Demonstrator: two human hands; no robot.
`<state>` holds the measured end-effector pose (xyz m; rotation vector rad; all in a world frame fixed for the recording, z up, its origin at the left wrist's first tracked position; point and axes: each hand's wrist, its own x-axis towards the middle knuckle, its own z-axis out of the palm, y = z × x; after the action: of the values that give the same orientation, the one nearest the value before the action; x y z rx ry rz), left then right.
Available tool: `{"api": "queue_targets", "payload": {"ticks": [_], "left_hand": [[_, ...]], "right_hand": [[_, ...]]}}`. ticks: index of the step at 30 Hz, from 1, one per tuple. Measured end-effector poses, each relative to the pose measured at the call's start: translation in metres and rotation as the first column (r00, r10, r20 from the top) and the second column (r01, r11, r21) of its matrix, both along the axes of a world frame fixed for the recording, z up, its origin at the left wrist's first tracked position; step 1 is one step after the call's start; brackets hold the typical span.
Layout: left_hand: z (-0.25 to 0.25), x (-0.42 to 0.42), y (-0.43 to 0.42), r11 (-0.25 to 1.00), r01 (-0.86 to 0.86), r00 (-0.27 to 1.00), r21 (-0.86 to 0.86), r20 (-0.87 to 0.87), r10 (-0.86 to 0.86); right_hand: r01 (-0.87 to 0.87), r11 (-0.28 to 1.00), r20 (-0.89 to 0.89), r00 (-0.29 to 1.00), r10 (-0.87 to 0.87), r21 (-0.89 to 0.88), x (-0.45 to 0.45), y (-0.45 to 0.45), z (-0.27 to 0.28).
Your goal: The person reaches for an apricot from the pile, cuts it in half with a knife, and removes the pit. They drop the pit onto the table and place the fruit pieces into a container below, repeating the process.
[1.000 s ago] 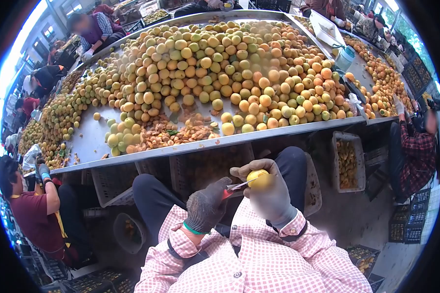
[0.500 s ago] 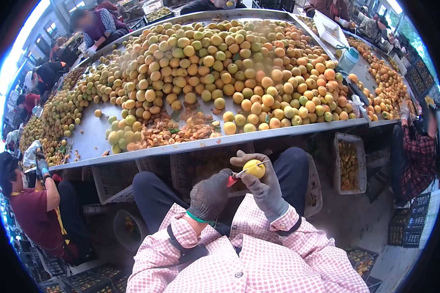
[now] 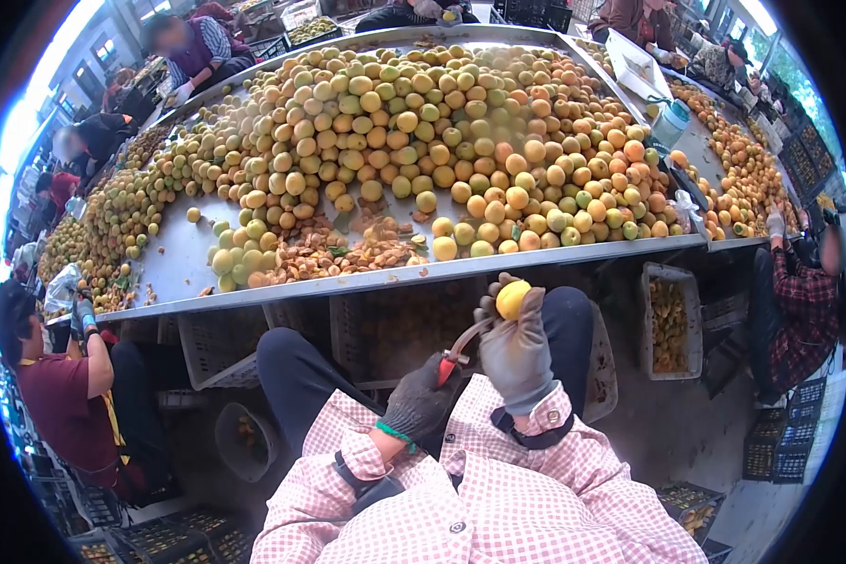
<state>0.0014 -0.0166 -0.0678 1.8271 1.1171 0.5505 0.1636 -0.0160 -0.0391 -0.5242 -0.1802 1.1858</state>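
In my dark-gloved left hand (image 3: 425, 395), the fingers are wrapped round the red handle of a small knife (image 3: 464, 340) with a curved blade. The blade points up toward my right hand and stands beside the fruit. My grey-gloved right hand (image 3: 515, 352) grips a yellow apricot (image 3: 511, 300) between fingers and thumb, above my right knee. Whether the apricot's skin is cut cannot be seen. Beyond my hands, a heap of apricots (image 3: 395, 141) covers the metal table (image 3: 395, 280), with a pile of brownish-orange scraps (image 3: 338, 256) close to its near edge.
Below the table edge stand pale plastic crates (image 3: 214, 352), and a bucket (image 3: 246, 442) is at lower left. A crate of fruit pieces (image 3: 670, 320) sits at right. Co-workers sit at left (image 3: 66, 404) and right (image 3: 799, 301). A green-lidded container (image 3: 669, 122) rests on the table.
The knife blade has come off the apricot and swung lower. My right hand has risen and turned, lifting the apricot up and slightly right. My left hand has shifted a little right and down.
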Motion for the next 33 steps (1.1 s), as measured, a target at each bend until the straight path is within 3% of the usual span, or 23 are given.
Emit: {"api": "queue_targets", "payload": {"ticks": [2,3,4,5,7,9,10,12,16,19,20,21,22,23,28,30,32,33], "left_hand": [[-0.01,-0.008,-0.001,1.0,0.01,0.999,-0.01,0.049,-0.009],[-0.013,-0.011,-0.001,0.999,-0.048,0.988,0.001,0.146,0.047],[-0.014,-0.015,-0.001,0.994,-0.108,0.965,0.002,0.241,0.104],[0.0,-0.017,0.006,0.988,-0.071,0.93,-0.137,0.35,0.116],[0.019,-0.013,0.016,0.979,-0.083,0.921,-0.184,0.362,0.146],[0.051,-0.007,0.027,0.94,-0.082,0.934,-0.331,0.303,0.188],[0.054,-0.004,0.032,0.94,-0.083,0.934,-0.331,0.303,0.19],[0.057,0.001,0.038,0.983,-0.056,0.944,-0.173,0.311,0.109],[0.073,0.002,0.04,0.998,-0.008,0.965,-0.062,0.262,0.024],[0.069,0.001,0.041,0.999,0.049,0.974,-0.013,0.22,-0.045],[0.071,0.002,0.042,0.998,0.062,0.973,0.03,0.221,-0.067],[0.072,0.003,0.043,0.995,0.074,0.972,0.073,0.22,-0.088],[0.071,0.001,0.043,0.995,0.072,0.972,0.07,0.218,-0.086],[0.068,-0.002,0.044,0.99,0.09,0.975,0.111,0.193,-0.11],[0.062,-0.003,0.039,0.962,0.136,0.973,0.238,0.149,-0.174],[0.058,0.0,0.035,0.903,0.111,0.961,0.415,0.188,-0.205],[0.057,0.001,0.03,0.918,0.08,0.964,0.389,0.203,-0.17],[0.055,0.004,0.027,0.949,0.019,0.946,0.313,0.301,-0.118]], "right_hand": [[-0.046,0.987,0.159,0.985,0.07,-0.153,0.023,-0.003,-0.004],[-0.135,0.99,0.016,0.991,0.136,-0.049,0.031,-0.003,-0.008],[-0.132,0.99,0.015,0.991,0.133,-0.052,0.034,-0.006,-0.004],[-0.249,0.967,-0.071,0.967,0.245,-0.061,0.036,-0.009,0.003],[-0.414,0.9,-0.186,0.903,0.387,-0.139,0.033,-0.013,0.017],[-0.416,0.88,-0.109,0.909,0.401,-0.23,0.028,-0.012,0.005],[-0.405,0.856,-0.035,0.909,0.416,-0.321,0.023,-0.012,0.003],[-0.345,0.865,-0.041,0.934,0.355,-0.364,0.012,-0.011,0.006],[-0.424,0.816,-0.166,0.905,0.391,-0.392,-0.003,-0.012,0.026],[-0.357,0.821,-0.044,0.925,0.378,-0.446,-0.015,-0.019,0.02],[-0.22,0.88,0.369,0.845,0.388,-0.422,-0.017,-0.022,0.021],[-0.108,0.936,0.716,0.615,0.329,-0.336,-0.019,-0.024,0.022],[-0.043,0.978,0.937,0.278,0.21,-0.206,-0.02,-0.024,0.021],[-0.011,0.999,0.994,-0.096,0.045,-0.046,-0.014,-0.023,0.013],[0.095,0.989,0.98,-0.173,-0.097,0.114,-0.027,-0.019,0.009],[0.131,0.979,0.974,-0.184,-0.132,0.157,-0.035,-0.019,0.019],[0.181,0.974,0.989,-0.084,-0.124,0.137,-0.041,-0.02,0.029],[0.226,0.973,0.995,0.077,-0.071,0.052,-0.045,-0.019,0.037]]}}
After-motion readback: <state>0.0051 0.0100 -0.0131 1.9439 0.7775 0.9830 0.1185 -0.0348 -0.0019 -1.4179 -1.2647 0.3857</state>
